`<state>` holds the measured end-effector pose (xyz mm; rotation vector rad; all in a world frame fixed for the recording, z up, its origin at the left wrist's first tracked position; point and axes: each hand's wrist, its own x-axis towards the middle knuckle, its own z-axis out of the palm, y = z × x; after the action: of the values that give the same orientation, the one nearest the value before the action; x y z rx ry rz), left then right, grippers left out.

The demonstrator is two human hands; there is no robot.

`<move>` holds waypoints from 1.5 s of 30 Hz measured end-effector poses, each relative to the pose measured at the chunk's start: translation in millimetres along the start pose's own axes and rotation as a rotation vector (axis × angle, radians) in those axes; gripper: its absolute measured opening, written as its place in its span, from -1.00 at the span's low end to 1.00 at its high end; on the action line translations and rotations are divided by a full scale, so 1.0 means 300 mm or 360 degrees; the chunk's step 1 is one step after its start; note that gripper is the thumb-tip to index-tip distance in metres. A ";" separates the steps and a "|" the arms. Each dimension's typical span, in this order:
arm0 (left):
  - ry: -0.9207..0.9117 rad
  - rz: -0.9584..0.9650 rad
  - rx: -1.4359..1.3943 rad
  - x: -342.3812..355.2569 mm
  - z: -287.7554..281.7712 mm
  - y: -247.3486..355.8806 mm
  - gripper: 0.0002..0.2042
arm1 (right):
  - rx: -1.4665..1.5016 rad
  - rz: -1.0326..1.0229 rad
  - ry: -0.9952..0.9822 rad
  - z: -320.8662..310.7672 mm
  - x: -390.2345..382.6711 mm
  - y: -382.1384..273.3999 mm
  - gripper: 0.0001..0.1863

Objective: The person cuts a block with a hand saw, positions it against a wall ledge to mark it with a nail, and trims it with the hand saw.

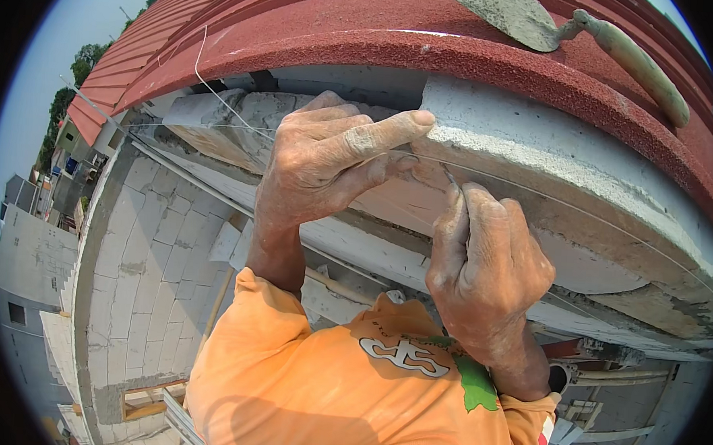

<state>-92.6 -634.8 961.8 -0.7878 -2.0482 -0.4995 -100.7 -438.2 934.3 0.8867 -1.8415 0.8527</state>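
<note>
Thin string is seen running along the near face of the white block, out to the right. Likely very light, limp, easily slipped or snagged; best pinched between thumb and forefinger. It is met at the hands: the left hand is placed with forefinger stretched to the block's corner, thumb apart below; right hand fingertips are bunched together at the string, but whether it is clamped cannot be told. Trowel is left on the red roof, far right.

Red roof sheeting, a mortar-smeared trowel on top.
</note>
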 end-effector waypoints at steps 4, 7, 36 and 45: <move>0.0025 -0.0014 -0.0065 -0.003 0.008 -0.005 -0.50 | 0.0051 0.0049 0.0039 -0.019 0.003 0.008 -0.81; 0.0024 -0.0025 -0.0074 -0.005 0.010 -0.006 -0.49 | 0.0073 0.0068 -0.0083 -0.037 0.002 0.013 -0.80; -0.0047 0.0074 -0.0131 0.007 -0.015 -0.022 -0.50 | 0.0330 -0.0001 -0.0039 0.027 0.006 0.004 -0.76; -0.0112 0.0022 -0.0129 0.005 -0.021 -0.011 -0.52 | 0.0154 0.0050 -0.0060 0.007 -0.004 -0.013 -0.77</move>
<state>-91.8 -640.3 966.3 -0.8785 -2.0962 -0.5574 -98.0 -441.6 933.3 0.9422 -1.8638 0.9577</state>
